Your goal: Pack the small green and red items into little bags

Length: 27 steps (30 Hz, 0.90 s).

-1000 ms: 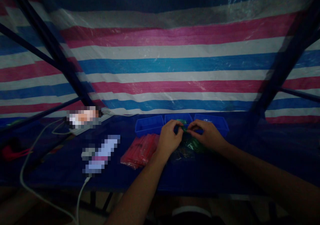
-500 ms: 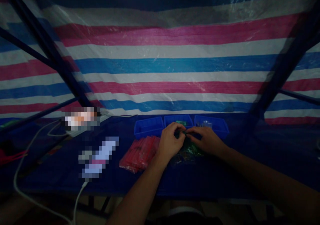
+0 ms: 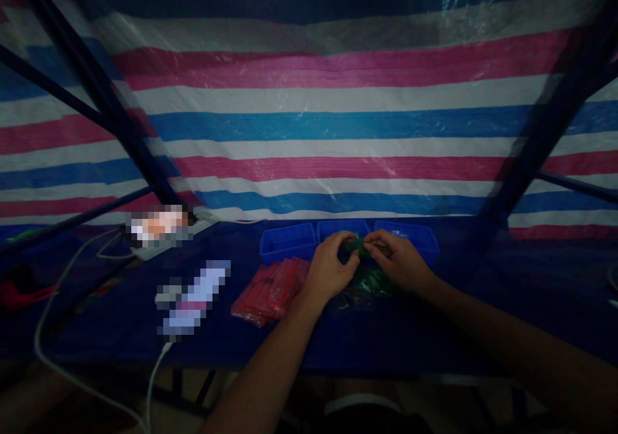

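My left hand (image 3: 333, 266) curls its thumb and fingers around the edge of a small green plastic packet (image 3: 356, 247). My right hand (image 3: 398, 260) pinches the packet's right side with thumb and fingertips. The fingers partly cover it, and its contents are too dark to make out. Below the hands lies a loose heap of shiny green plastic packets (image 3: 376, 283) on the blue table. Beside my left wrist is a stack of red plastic packets (image 3: 273, 289).
Three blue trays stand behind the hands: a left tray (image 3: 287, 244), a middle tray (image 3: 326, 228) and a right tray (image 3: 427, 244). To the left are a blurred-out phone (image 3: 196, 302) on a white cable (image 3: 150, 382) and a power strip (image 3: 167, 241). Striped sheeting (image 3: 338, 125) hangs behind.
My right hand has moved slightly up and its fingers have shifted. More of the green packet shows between the hands. My left hand stays nearly in place.
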### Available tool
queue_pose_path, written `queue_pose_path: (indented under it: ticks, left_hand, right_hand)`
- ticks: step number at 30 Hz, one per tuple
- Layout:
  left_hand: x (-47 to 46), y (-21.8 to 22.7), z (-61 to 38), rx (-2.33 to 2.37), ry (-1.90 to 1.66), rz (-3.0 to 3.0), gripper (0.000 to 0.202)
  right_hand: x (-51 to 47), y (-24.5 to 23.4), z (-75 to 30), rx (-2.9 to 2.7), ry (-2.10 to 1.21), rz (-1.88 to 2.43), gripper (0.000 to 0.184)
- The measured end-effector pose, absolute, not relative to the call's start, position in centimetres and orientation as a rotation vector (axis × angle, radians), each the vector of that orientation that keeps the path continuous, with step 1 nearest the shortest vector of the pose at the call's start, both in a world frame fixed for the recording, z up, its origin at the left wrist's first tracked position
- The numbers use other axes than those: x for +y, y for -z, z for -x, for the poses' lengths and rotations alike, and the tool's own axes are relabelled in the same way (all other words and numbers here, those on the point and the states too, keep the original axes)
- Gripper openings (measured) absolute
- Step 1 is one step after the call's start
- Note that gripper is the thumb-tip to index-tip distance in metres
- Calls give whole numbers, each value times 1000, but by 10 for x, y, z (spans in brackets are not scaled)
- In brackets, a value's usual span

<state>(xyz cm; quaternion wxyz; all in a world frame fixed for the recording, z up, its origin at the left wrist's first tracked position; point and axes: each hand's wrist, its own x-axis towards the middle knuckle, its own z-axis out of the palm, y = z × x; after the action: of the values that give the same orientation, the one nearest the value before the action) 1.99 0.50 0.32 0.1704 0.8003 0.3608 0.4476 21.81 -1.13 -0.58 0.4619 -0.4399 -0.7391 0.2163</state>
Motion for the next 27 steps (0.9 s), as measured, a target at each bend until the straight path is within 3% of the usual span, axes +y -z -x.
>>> queue_pose_path:
  ticks: [8, 13, 17, 19, 27]
  left_hand:
    - [15, 1, -18, 981, -1355, -1974, 29]
    - [7, -4, -19, 973, -1413, -2108, 35]
    - [-3, -9, -21, 900, -1383, -2434, 43]
    - [-3, -8, -22, 854, -1297, -2492, 50]
    - [2, -9, -17, 827, -1266, -2385, 23]
  right_hand:
    - [0, 12, -217, -1501, -924, 948, 37]
    - [5, 12, -221, -1370, -1033, 895, 45]
    - [2, 9, -222, -1298, -1002, 871, 76]
    - [0, 7, -222, -1307, -994, 878, 82]
    - [-3, 0, -220, -1343, -1126, 844, 40]
